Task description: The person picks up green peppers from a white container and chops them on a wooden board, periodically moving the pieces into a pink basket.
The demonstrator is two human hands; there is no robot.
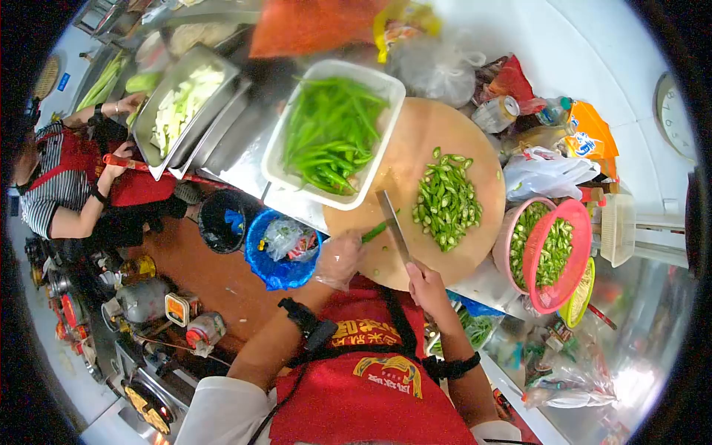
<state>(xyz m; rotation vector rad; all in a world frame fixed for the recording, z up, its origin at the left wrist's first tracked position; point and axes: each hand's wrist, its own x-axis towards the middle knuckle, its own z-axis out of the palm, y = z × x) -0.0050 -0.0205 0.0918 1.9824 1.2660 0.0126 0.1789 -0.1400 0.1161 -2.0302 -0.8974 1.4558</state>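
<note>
My left hand (340, 259), in a clear plastic glove, is closed on a green chili pepper (374, 232) at the near left edge of the round cutting board (463, 130). My right hand (428, 288) grips the handle of a kitchen knife (394, 226), its blade slanting across the board beside the pepper's tip. Right of the blade lies a pile of sliced green chili peppers (447, 202). A white plastic tub (394, 111) full of whole green peppers (334, 137) stands at the board's far left, overlapping its edge.
Right of the board, pink baskets (546, 304) hold more sliced peppers. Bags and a can (495, 113) crowd the back right. A blue-lined bin (285, 278) stands below the counter at left. Farther left, a co-worker (81, 174) stands by metal trays (159, 169) of cut vegetables.
</note>
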